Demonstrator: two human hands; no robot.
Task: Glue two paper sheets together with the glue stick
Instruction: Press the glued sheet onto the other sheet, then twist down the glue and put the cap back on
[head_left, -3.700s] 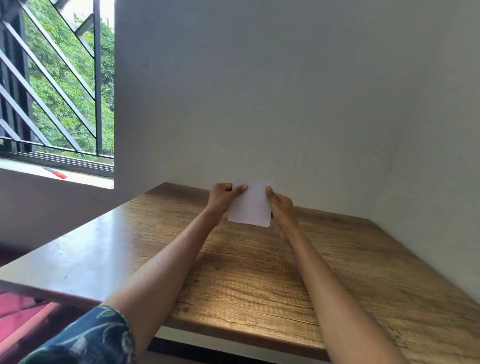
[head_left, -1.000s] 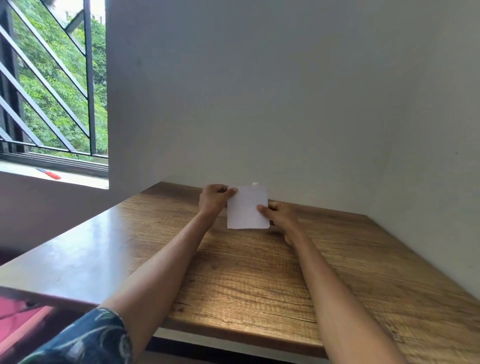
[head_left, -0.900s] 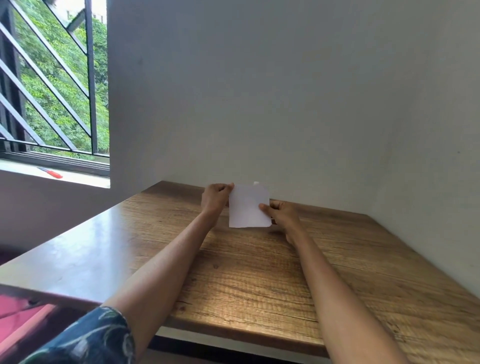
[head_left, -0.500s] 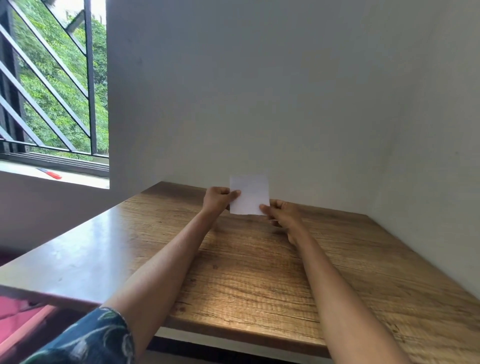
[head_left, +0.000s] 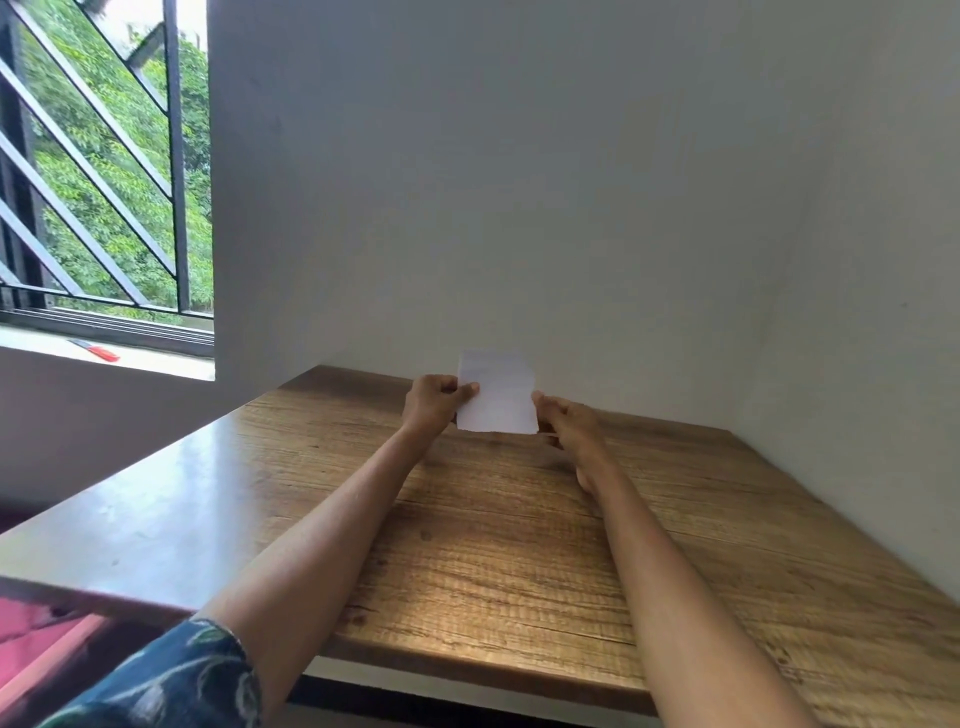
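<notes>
Now, paper: a white paper sheet is being held upright above the far end of the desk, close in front of the pale wall; whether it is one sheet or two pressed together cannot be told.
Left hand: the left hand is pinching the sheet's left edge, its thumb lying across the near face and its curled fingers going behind.
Right hand: the right hand is pinching the sheet's lower right edge, thumb tip touching the side of the paper, the other fingers folding below and behind it.
Grip: both grips are pressing closed on the paper, one at each side, and the sheet is hanging clear of the wood between them.
Arms: both bare forearms are reaching forward over the desk; a dark blue patterned sleeve is showing at the lower left.
Desk: the wooden desk is running into the corner of two walls, its grain catching light near the front edge and its left part shining with glare.
Walls: a grey-white wall is filling the background and meeting a second wall at the right.
Window: a window with dark diagonal bars is opening at the upper left onto green foliage.
Sill: a small red object is lying on the pale window sill; what it is cannot be made out.
Lower left: a pink and red surface is showing below the desk edge, blurred.
</notes>
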